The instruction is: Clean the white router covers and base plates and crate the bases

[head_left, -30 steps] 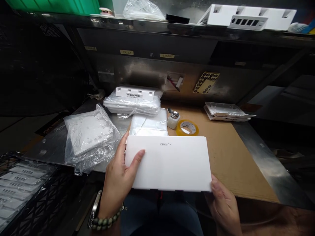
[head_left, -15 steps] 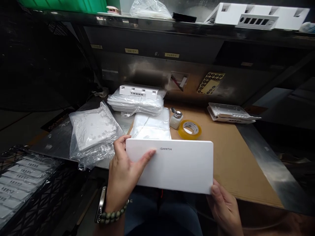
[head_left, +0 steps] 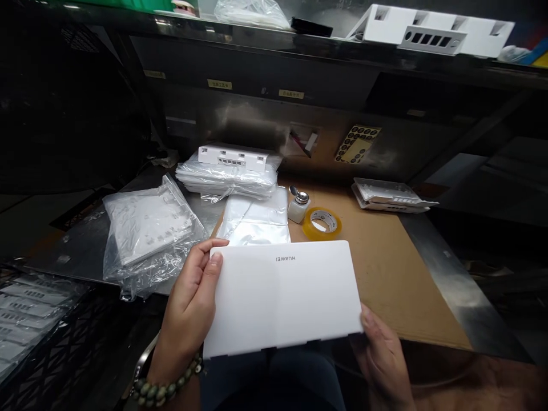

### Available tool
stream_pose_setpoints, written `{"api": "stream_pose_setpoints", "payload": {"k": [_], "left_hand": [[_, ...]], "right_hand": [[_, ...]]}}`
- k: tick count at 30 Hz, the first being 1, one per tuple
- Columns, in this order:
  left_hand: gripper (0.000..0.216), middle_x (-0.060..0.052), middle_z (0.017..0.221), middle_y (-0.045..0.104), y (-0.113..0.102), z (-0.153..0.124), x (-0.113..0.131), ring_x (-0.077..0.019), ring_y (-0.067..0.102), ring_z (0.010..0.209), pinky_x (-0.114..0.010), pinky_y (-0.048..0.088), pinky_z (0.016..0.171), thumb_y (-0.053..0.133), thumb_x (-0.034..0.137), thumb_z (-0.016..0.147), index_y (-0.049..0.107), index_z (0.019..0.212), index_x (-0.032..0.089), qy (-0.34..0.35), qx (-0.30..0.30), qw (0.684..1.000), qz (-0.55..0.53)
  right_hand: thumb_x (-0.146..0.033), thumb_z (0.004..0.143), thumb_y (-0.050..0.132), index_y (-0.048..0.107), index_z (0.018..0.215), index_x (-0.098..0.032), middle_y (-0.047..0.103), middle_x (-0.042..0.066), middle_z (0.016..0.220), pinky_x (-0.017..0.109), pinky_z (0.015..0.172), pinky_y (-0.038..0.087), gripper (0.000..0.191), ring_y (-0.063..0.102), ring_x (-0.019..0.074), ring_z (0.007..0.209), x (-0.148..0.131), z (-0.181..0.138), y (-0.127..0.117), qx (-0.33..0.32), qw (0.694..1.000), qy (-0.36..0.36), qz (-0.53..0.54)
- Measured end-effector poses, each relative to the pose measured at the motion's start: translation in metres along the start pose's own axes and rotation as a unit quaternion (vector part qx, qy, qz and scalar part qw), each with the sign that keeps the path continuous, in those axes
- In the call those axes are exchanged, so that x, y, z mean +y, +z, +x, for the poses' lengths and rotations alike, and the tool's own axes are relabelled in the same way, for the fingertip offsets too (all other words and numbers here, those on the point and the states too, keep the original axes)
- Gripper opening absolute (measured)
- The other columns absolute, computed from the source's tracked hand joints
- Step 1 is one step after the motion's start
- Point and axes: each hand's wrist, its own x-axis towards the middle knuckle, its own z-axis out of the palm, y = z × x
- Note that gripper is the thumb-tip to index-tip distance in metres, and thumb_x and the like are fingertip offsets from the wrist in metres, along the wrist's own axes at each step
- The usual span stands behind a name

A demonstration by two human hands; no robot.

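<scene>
A white plastic router cover point(head_left: 282, 302) with upside-down HUAWEI lettering is held over the near edge of the bench. My left hand point(head_left: 192, 297) grips its left edge, thumb on the face near the upper left corner. At the lower right corner, my right hand point(head_left: 381, 348) pinches the edge between thumb and fingers hidden behind. Notches show along the cover's near edge. Just beyond it lie flat clear plastic bags point(head_left: 257, 214), a pump bottle point(head_left: 298, 205) with its metal lid raised, and a roll of yellow tape point(head_left: 322, 223).
A bagged white part point(head_left: 149, 222) lies left. Behind the bags, another white cover point(head_left: 233, 158) rests on a plastic-wrapped stack point(head_left: 226, 180). More covers point(head_left: 389, 194) sit at the right on cardboard point(head_left: 398, 274). A metal shelf point(head_left: 257, 40) overhangs; a black crate point(head_left: 85, 354) stands lower left.
My left thumb has slid from the middle of the cover's face to its left edge. The cover has tilted, so more of its face and its notched near edge show.
</scene>
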Motion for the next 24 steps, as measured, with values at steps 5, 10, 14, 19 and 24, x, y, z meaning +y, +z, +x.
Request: {"api": "stream_pose_setpoints", "payload": {"k": [5,10,14,19,24], "left_hand": [[0.047,-0.001,0.083,0.066,-0.001,0.002,-0.006,-0.0217,0.058,0.068,-0.029,0.047,0.054,0.061,0.066,0.090,0.064,0.121,0.031,0.001,0.003,1.000,0.006],[0.045,0.000,0.084,0.066,0.000,0.002,-0.005,-0.0207,0.057,0.070,-0.028,0.047,0.056,0.061,0.065,0.091,0.064,0.121,0.032,-0.001,0.001,1.000,0.007],[0.047,-0.001,0.084,0.067,0.000,0.003,-0.006,-0.0215,0.058,0.069,-0.029,0.048,0.056,0.061,0.067,0.091,0.064,0.122,0.032,-0.004,0.001,1.000,0.006],[0.047,-0.001,0.083,0.068,-0.004,0.004,-0.011,-0.0216,0.058,0.068,-0.028,0.048,0.055,0.061,0.066,0.091,0.064,0.123,0.032,-0.003,-0.003,1.000,0.008],[0.044,0.002,0.081,0.064,-0.003,0.003,-0.008,-0.0197,0.056,0.067,-0.025,0.047,0.053,0.063,0.065,0.090,0.066,0.120,0.033,-0.023,0.015,0.999,0.022]], "right_hand": [[-0.044,0.100,0.062,0.076,0.127,-0.027,0.075,0.008,0.130,0.040,0.093,0.064,0.035,0.072,0.0303,0.117,-0.006,-0.001,0.003,-0.011,1.000,0.018,0.012],[-0.043,0.098,0.065,0.076,0.127,-0.029,0.076,0.007,0.127,0.038,0.093,0.064,0.034,0.073,0.0292,0.115,-0.009,-0.002,0.004,-0.010,0.999,0.019,0.028],[-0.043,0.099,0.063,0.076,0.128,-0.029,0.076,0.007,0.128,0.038,0.093,0.064,0.034,0.073,0.0294,0.116,-0.010,-0.004,0.005,-0.011,0.999,0.018,0.024],[-0.042,0.101,0.060,0.075,0.129,-0.028,0.074,0.007,0.131,0.039,0.098,0.061,0.034,0.070,0.0294,0.121,-0.007,-0.005,0.002,-0.015,1.000,0.006,0.009],[-0.042,0.104,0.055,0.071,0.134,-0.029,0.074,0.008,0.132,0.044,0.109,0.054,0.037,0.068,0.0292,0.125,-0.002,-0.005,-0.004,-0.038,0.999,-0.014,-0.016]]}}
